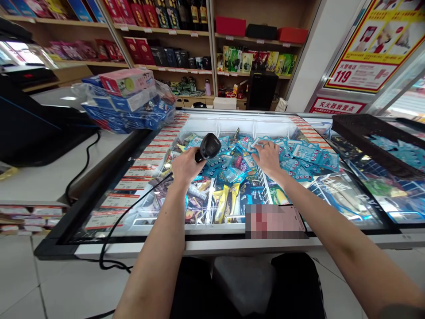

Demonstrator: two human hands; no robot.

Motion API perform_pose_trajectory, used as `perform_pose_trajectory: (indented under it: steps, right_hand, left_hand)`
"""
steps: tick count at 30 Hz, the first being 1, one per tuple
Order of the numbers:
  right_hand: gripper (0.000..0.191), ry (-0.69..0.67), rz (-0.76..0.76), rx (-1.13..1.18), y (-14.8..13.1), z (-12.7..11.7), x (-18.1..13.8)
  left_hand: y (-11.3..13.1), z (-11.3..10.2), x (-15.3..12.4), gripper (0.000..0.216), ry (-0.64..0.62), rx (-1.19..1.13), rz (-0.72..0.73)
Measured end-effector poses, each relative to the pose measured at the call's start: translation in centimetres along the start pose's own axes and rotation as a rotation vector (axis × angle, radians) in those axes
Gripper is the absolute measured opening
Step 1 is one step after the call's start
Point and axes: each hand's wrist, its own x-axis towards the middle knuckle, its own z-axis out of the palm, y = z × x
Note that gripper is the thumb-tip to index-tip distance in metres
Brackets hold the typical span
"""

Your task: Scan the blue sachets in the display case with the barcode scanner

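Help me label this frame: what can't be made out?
All in the head view:
Scanner: grip mostly hidden by the left hand.
Blue packets: some covered by the right hand.
Phone screen: pixelated.
Price labels: print too small.
Dark tray: cut off by right edge.

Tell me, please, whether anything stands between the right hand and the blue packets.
Nothing visible does: the right hand is right at the blue packets. The scanner, held in the left hand, is off to one side, not between them.
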Motion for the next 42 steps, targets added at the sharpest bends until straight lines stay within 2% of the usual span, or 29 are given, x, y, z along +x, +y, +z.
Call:
perform_pose_trajectory:
  steps: [5,12,17,22,27,33,39,42]
  right_hand:
    - [0.032,-0.162,-0.199,0.124,-2.9,0.3,-0.2]
    - [0.043,-0.179,-0.412,0.253,-7.1,0.5,-0.1]
    - [0.047,-0.229,-0.503,0.261,-8.4,0.9,0.5]
    - [0.038,-0.247,-0.512,0.213,-7.8,0.7,0.6]
    - [0.033,-0.221,-0.499,0.257,-6.6,0.8,0.3]
    - [0.04,-0.262,-0.412,0.32,-5.2,1.1,0.1]
    - [0.043,-0.247,-0.465,0.296,-5.0,0.8,0.3]
    - [0.046,-0.24,-0.371,0.29,-5.6,0.8,0.2]
  left_hand:
    - [0.1,-0.1,0.1,0.039,-0.007,-0.007,-0.05]
    - [0.1,-0.2,0.1,0.041,0.034,-0.024,-0.071]
    - [0.0,-0.2,0.1,0.04,0.047,-0.028,-0.074]
    - [0.1,-0.3,0.1,0.04,0.04,-0.028,-0.081]
    - [0.3,-0.4,0.0,0.039,0.031,-0.019,-0.081]
    - [0.3,-0.1,0.1,0.039,-0.006,-0.003,-0.076]
    - [0.2,0.1,0.1,0.038,0.0,0.021,-0.08]
    - [0.2,0.0,0.1,0.039,-0.004,0.02,-0.097]
